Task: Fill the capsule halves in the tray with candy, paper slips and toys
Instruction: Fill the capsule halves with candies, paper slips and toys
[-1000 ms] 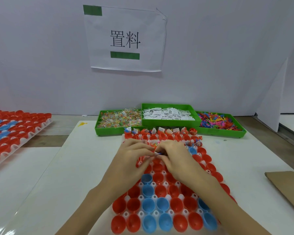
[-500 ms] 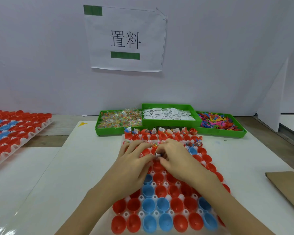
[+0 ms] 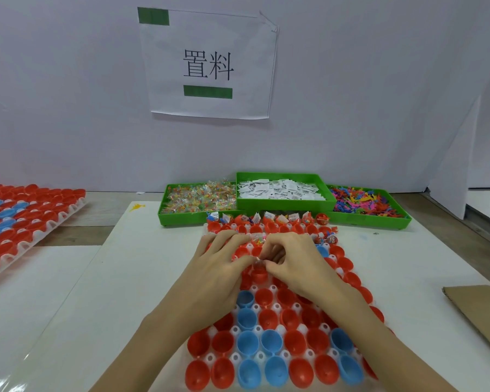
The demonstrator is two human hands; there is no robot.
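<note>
Over the middle of the capsule tray (image 3: 210,357) on the bench (image 3: 142,267), the left hand (image 3: 215,273) and right hand (image 3: 297,264) meet, fingertips pinching a small clear-wrapped item (image 3: 259,260) above a red capsule half (image 3: 259,274).

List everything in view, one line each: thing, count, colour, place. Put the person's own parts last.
capsule tray: one, white, holding red and blue capsule halves, centre table
candy bin: one, green, far left of three
paper slip bin: one, green, middle
toy bin: one, green, right
second capsule tray: one, red and blue halves, far left
paper sign: one, white with green tape, wall
cardboard: one, brown, right edge
left hand: over tray's upper rows
right hand: beside it, fingers pinching something small
</note>
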